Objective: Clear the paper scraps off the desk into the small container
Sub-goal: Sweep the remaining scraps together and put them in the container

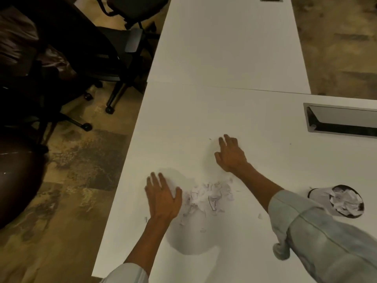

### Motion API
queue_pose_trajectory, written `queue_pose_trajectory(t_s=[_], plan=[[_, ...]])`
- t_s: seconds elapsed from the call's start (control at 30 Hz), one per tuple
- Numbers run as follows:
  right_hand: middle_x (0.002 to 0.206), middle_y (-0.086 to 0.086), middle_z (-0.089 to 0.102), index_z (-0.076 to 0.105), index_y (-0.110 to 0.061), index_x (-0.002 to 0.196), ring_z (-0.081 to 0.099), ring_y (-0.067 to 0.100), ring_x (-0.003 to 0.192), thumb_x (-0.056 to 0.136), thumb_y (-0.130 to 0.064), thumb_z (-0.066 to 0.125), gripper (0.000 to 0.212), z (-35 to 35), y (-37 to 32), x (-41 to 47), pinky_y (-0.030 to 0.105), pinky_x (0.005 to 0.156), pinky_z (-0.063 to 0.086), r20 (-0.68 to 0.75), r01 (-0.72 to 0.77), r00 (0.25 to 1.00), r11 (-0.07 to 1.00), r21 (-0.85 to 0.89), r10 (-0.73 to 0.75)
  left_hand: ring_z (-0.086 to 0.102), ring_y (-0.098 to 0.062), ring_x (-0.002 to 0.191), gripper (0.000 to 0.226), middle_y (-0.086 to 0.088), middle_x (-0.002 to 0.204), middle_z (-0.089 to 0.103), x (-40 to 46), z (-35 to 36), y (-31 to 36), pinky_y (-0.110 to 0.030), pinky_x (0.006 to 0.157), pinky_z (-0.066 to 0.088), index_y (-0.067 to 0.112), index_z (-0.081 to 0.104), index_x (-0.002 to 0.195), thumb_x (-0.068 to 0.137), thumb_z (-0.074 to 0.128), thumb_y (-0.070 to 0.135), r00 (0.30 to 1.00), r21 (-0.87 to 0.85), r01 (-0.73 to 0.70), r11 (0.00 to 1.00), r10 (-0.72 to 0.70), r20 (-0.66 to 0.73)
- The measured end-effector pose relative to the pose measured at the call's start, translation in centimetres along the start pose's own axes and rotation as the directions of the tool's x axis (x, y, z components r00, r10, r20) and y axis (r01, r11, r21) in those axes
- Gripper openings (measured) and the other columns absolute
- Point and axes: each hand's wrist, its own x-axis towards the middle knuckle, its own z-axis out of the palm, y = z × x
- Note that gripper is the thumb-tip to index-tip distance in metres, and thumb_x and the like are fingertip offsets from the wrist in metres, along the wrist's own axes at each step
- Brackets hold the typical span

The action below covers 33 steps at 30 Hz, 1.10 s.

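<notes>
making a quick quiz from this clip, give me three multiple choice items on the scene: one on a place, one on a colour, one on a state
1. Where does the small container stand?
A. to the right of the right forearm
B. on the floor
C. between the two hands

2. What colour is the desk?
A. black
B. white
C. green

3. How is the left hand placed?
A. clenched round a pen
B. flat, fingers straight, beside the paper scraps
C. lifted off the desk, holding the container

Answers: 1 A, it stands on the desk, right of the sleeve. 2 B, the top is plain white. 3 B, the palm lies flat on the desk at the pile's left edge; the right hand is flat too.
</notes>
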Motion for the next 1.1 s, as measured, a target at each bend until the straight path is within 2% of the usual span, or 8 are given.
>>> queue_pose_trajectory(t_s=[0.13,0.3,0.4,0.5,0.6,0.67,0.83,1.1], plan=[[0.129,0.02,0.046,0.046,-0.001,0.129,0.041,0.034,0.114,0.091,-0.032,0.044,0.049,0.7,0.0,-0.9,0.039,0.081,0.053,0.004,-0.013,1.0,0.995,-0.102,0.013,0.022,-0.04,0.139,0.081,-0.022,0.154,0.02,-1.8,-0.2,-2.7,-0.05,0.112,0.029,0.006,0.02,0.148,0.089,0.045,0.056,0.955,0.062,0.294,0.954,-0.295,0.015],[0.115,0.019,0.053,0.051,0.0,0.123,0.048,0.033,0.102,0.081,-0.032,0.044,0.054,4.4,-3.0,-8.1,0.039,0.072,0.052,0.029,0.191,0.982,0.978,-0.083,-0.189,0.034,-0.037,0.129,0.086,-0.021,0.145,0.03,-5.2,1.9,-4.2,-0.046,0.101,0.042,0.002,0.025,0.144,0.086,0.045,0.062,0.926,0.067,0.373,0.925,-0.376,0.036],[0.114,0.016,0.057,0.055,0.0,0.123,0.054,0.033,0.1,0.075,-0.034,0.038,0.061,5.5,-4.4,-11.1,0.038,0.067,0.053,0.06,0.276,0.96,0.96,-0.053,-0.272,0.03,-0.036,0.132,0.088,-0.022,0.149,0.024,-6.5,3.2,-3.0,-0.044,0.106,0.041,-0.001,0.02,0.146,0.088,0.045,0.059,0.954,-0.004,0.298,0.954,-0.298,0.045],[0.125,0.02,0.055,0.052,0.003,0.127,0.052,0.037,0.109,0.079,-0.031,0.047,0.06,4.1,-4.5,-8.0,0.042,0.072,0.057,0.02,0.255,0.967,0.967,-0.025,-0.255,0.009,-0.036,0.145,0.089,-0.021,0.157,0.008,-7.5,4.4,-0.3,-0.045,0.118,0.027,-0.002,0.007,0.149,0.092,0.042,0.055,0.979,-0.142,0.198,0.97,-0.187,0.086],[0.143,0.026,0.04,0.039,0.006,0.138,0.036,0.041,0.13,0.087,-0.032,0.05,0.064,1.7,-4.0,-2.2,0.049,0.097,0.048,0.018,0.199,0.98,0.978,-0.067,-0.198,-0.01,-0.026,0.149,0.09,-0.011,0.161,-0.014,-8.0,5.4,2.2,-0.033,0.119,0.014,0.008,-0.012,0.15,0.093,0.04,0.055,0.994,-0.289,0.044,0.956,-0.014,0.106],[0.153,0.025,0.025,0.027,0.006,0.145,0.02,0.037,0.143,0.093,-0.036,0.045,0.069,0.7,-3.7,1.4,0.047,0.114,0.029,0.056,0.175,0.984,0.979,-0.102,-0.17,-0.013,-0.019,0.149,0.091,-0.005,0.16,-0.023,-7.8,5.5,3.2,-0.022,0.113,0.015,0.015,-0.019,0.149,0.092,0.04,0.056,0.991,-0.325,-0.076,0.943,0.109,0.083],[0.16,0.021,0.007,0.013,0.003,0.149,0.005,0.032,0.148,0.096,-0.042,0.035,0.073,0.8,-3.9,4.1,0.051,0.12,0.012,0.218,0.186,0.965,0.964,-0.188,-0.144,-0.014,-0.02,0.149,0.097,-0.006,0.161,-0.019,-5.5,4.1,3.3,-0.035,0.122,0.005,0.015,-0.012,0.151,0.087,0.045,0.061,0.97,-0.262,-0.215,0.941,0.237,0.055],[0.159,0.022,0.007,0.012,0.002,0.15,0.005,0.033,0.148,0.094,-0.039,0.035,0.074,5.2,-5.3,-7.5,0.046,0.122,0.01,0.21,0.232,0.954,0.971,-0.061,-0.215,-0.021,-0.023,0.147,0.112,-0.007,0.158,-0.025,-2.5,3.0,1.1,-0.043,0.122,-0.006,0.01,-0.018,0.149,0.08,0.054,0.063,0.903,-0.12,-0.282,0.952,0.306,0.303]])
